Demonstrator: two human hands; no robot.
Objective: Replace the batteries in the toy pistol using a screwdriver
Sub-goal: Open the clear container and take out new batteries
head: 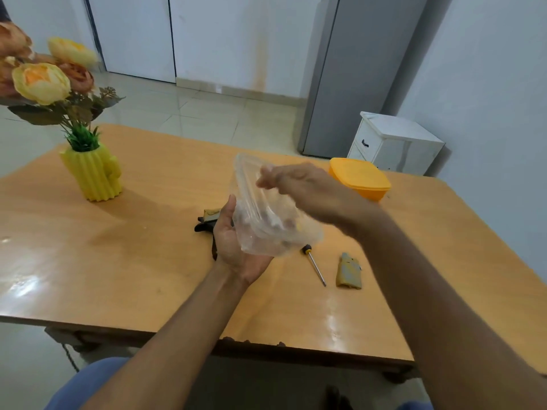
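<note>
My left hand [236, 247] grips a clear plastic container [266, 214] from below and holds it tilted above the table. My right hand [299, 184] is at the container's open top, fingers curled at its rim; the view is blurred there. Small items lie inside the container, too blurred to name. The black toy pistol [207, 221] lies on the table behind my left hand, mostly hidden. A screwdriver [315, 264] with a black and yellow handle lies to the right. Beside it lies a tan pistol cover piece [349, 272].
An orange lid [359, 177] lies at the table's [118, 261] far right. A yellow cactus vase [94, 173] with flowers stands at the far left. A grey fridge [355, 69] and a white cabinet [393, 143] stand beyond the table.
</note>
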